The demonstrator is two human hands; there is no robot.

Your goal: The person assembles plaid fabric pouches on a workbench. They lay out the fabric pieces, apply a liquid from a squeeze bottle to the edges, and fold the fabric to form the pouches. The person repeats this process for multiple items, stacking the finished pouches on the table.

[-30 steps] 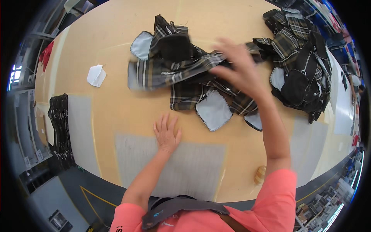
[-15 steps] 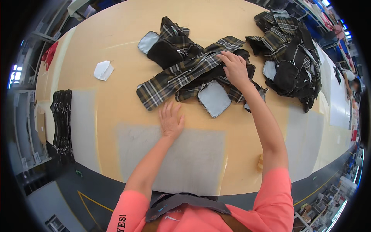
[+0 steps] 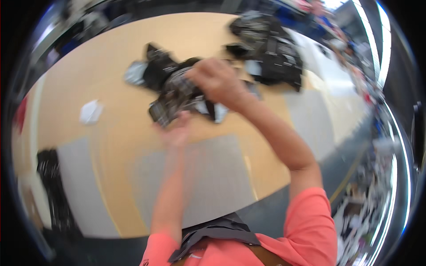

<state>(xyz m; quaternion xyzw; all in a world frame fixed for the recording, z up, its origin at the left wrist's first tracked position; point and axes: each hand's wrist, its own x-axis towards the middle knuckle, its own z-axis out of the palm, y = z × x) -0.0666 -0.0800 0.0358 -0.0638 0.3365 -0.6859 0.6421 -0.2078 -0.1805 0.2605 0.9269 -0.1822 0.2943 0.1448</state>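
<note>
My right hand (image 3: 217,82) is closed and raised, gripping one end of a plaid fabric piece (image 3: 177,92) in brown, black and white. The cloth hangs down to the left from its fingers. By the lower end of that cloth is my left hand (image 3: 175,132), palm partly turned up. Motion smears its fingers, so whether they grasp the cloth is unclear. Behind lie black garment pieces (image 3: 159,71) with a pale grey patch (image 3: 135,73) at their left side. Another light patch shows beneath my right hand.
A larger pile of black and plaid pieces (image 3: 279,53) lies at the far right of the tan table (image 3: 120,155). A white piece (image 3: 91,111) rests at the left. Black strips (image 3: 55,186) hang over the near left edge, and something red (image 3: 20,115) sits farther left.
My right hand has closed and lifted the plaid piece off the heap. My left hand has come off the tabletop toward its lower end. The whole view has tilted.
</note>
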